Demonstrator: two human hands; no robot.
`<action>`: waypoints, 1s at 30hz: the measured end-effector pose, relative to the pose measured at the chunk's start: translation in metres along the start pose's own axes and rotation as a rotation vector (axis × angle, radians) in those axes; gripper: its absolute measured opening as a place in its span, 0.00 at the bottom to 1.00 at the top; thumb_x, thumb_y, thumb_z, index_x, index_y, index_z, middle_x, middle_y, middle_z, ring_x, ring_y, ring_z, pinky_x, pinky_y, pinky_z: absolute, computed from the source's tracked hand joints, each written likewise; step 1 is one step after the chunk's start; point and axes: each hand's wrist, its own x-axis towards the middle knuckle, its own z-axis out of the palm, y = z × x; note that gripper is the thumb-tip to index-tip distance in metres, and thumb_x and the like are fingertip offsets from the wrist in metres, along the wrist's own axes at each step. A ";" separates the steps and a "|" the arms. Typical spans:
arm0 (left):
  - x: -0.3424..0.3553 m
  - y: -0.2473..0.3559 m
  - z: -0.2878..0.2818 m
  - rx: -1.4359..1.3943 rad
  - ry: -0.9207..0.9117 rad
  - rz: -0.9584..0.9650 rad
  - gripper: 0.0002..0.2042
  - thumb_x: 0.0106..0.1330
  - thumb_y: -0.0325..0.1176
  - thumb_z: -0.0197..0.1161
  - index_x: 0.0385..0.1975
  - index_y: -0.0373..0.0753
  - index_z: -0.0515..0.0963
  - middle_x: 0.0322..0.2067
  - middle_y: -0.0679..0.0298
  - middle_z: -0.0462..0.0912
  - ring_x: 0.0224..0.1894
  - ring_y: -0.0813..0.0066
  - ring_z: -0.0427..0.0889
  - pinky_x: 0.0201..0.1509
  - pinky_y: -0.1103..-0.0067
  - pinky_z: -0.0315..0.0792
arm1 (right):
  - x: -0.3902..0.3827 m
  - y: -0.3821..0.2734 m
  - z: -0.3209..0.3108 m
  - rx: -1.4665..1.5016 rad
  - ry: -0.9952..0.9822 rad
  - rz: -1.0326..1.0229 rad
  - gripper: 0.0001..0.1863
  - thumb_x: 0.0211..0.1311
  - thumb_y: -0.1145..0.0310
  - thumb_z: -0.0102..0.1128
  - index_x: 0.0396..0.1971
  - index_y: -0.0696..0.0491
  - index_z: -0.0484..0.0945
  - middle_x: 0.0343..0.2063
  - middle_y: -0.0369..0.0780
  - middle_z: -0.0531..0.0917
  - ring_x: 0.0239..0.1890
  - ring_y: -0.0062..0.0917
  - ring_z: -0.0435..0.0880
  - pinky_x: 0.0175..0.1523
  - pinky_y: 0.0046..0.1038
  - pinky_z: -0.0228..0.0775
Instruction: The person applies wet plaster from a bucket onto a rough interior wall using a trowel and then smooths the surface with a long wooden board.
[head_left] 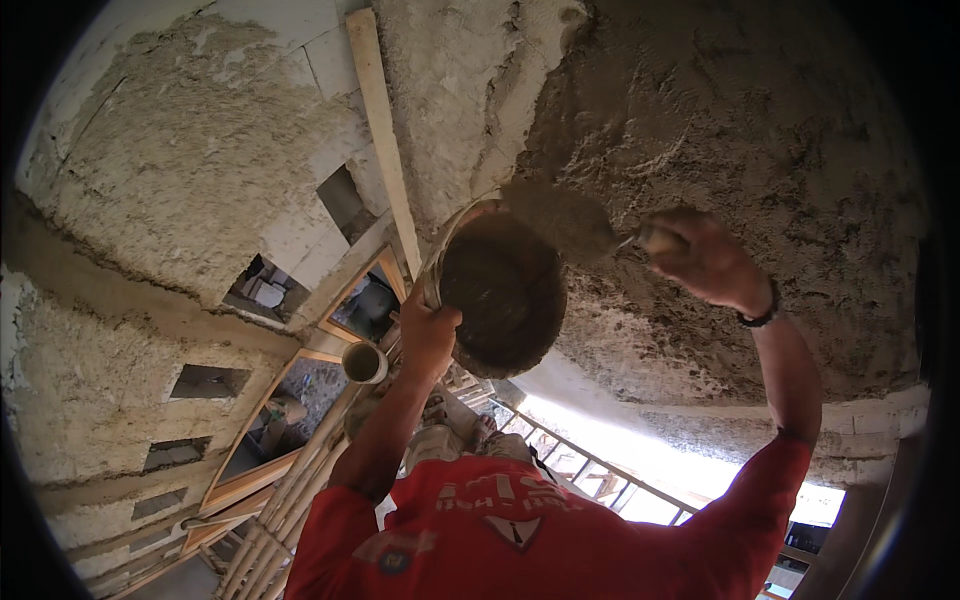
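My left hand grips the near-left rim of a round bucket, its thumb over the edge. Grey-brown wet mortar lies inside. To the right, my right hand is closed around the handle of a trowel. The trowel's mortar-coated blade points left and overlaps the bucket's far-right rim in this view; whether they touch I cannot tell. Past the trowel rises a rough wall with dark, wet-looking mortar spread over it.
A long wooden batten stands against the wall at the upper left. Below left are bamboo poles, a smaller bucket and several wall openings. A ladder-like railing crosses the bright gap beneath me.
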 end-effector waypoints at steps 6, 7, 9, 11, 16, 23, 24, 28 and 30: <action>-0.010 -0.002 0.044 0.165 -0.065 -0.007 0.28 0.47 0.19 0.56 0.55 0.32 0.72 0.32 0.60 0.83 0.30 0.76 0.79 0.35 0.77 0.73 | -0.037 -0.024 0.107 -0.736 -0.070 0.208 0.08 0.60 0.69 0.55 0.38 0.48 0.81 0.28 0.44 0.81 0.29 0.32 0.82 0.33 0.35 0.80; -0.012 -0.003 0.048 0.197 -0.092 -0.005 0.28 0.48 0.19 0.56 0.55 0.32 0.72 0.32 0.59 0.83 0.30 0.76 0.79 0.35 0.77 0.73 | -0.044 -0.013 0.124 -0.670 -0.113 0.194 0.09 0.59 0.69 0.55 0.39 0.47 0.81 0.29 0.44 0.81 0.29 0.32 0.83 0.35 0.36 0.80; -0.017 -0.010 0.059 0.163 -0.091 -0.064 0.28 0.47 0.19 0.55 0.55 0.31 0.73 0.35 0.59 0.82 0.34 0.76 0.79 0.39 0.78 0.73 | -0.059 0.009 0.146 -0.546 -0.192 0.160 0.11 0.58 0.68 0.55 0.39 0.47 0.81 0.30 0.45 0.82 0.29 0.34 0.83 0.38 0.38 0.80; -0.023 -0.012 0.068 0.159 -0.064 -0.071 0.27 0.46 0.18 0.52 0.52 0.29 0.74 0.36 0.64 0.81 0.35 0.79 0.77 0.41 0.81 0.72 | -0.067 0.007 0.156 -0.302 -0.272 0.254 0.11 0.57 0.67 0.55 0.39 0.48 0.80 0.30 0.45 0.82 0.30 0.35 0.84 0.37 0.37 0.80; -0.023 -0.030 0.075 0.071 -0.065 -0.052 0.28 0.46 0.18 0.54 0.54 0.31 0.73 0.39 0.61 0.82 0.37 0.74 0.79 0.43 0.79 0.74 | -0.097 0.006 0.184 -0.013 -0.191 0.219 0.13 0.58 0.63 0.57 0.43 0.47 0.79 0.31 0.44 0.83 0.33 0.39 0.85 0.37 0.40 0.79; -0.022 -0.047 0.052 -0.119 -0.008 -0.154 0.30 0.46 0.16 0.52 0.56 0.31 0.71 0.42 0.62 0.81 0.41 0.75 0.79 0.45 0.79 0.73 | -0.097 -0.011 0.104 0.101 -0.020 0.339 0.19 0.54 0.65 0.65 0.47 0.54 0.79 0.27 0.44 0.85 0.31 0.37 0.86 0.38 0.36 0.79; -0.023 -0.049 0.052 -0.141 -0.002 -0.152 0.31 0.45 0.16 0.52 0.56 0.31 0.71 0.42 0.62 0.81 0.41 0.74 0.79 0.46 0.80 0.73 | -0.098 -0.013 0.086 0.107 0.005 0.322 0.20 0.54 0.65 0.65 0.47 0.54 0.79 0.27 0.44 0.85 0.30 0.35 0.86 0.37 0.35 0.78; -0.028 -0.056 0.046 -0.148 0.033 -0.152 0.31 0.44 0.16 0.52 0.56 0.31 0.71 0.44 0.62 0.80 0.43 0.74 0.79 0.47 0.80 0.72 | -0.091 -0.028 0.018 0.292 -0.192 0.434 0.17 0.55 0.66 0.65 0.45 0.53 0.79 0.40 0.44 0.85 0.37 0.32 0.86 0.42 0.32 0.79; -0.030 -0.057 0.042 -0.122 0.037 -0.154 0.31 0.43 0.17 0.53 0.56 0.31 0.71 0.45 0.62 0.80 0.44 0.74 0.78 0.48 0.80 0.72 | -0.095 -0.011 0.018 0.289 -0.238 0.442 0.14 0.58 0.65 0.65 0.43 0.53 0.80 0.40 0.42 0.85 0.37 0.28 0.85 0.42 0.31 0.78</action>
